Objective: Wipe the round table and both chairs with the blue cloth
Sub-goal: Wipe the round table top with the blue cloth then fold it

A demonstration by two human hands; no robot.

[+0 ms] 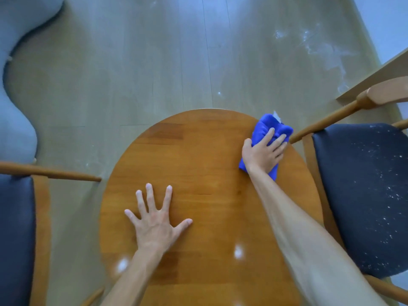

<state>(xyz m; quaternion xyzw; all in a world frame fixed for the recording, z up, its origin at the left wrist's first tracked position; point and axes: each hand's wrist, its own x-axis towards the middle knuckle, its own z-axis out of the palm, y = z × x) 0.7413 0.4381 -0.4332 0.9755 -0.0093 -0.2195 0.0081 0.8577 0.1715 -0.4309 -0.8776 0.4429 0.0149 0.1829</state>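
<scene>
Right hand [263,154]: on the blue cloth [268,129], fingers spread over it, thumb hooked round its left edge.
Blue cloth: bunched at the round table [198,151] far right rim, just beside the right chair [362,195].
Left hand [154,219]: flat on the tabletop, fingers splayed wide, holding nothing.
Right chair seat: dark, speckled white.
Left chair [15,228]: beside the table's left edge.

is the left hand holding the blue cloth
No, the left hand lies flat with fingers spread on the round table, while the right hand holds the blue cloth near the table's far right edge.
</scene>
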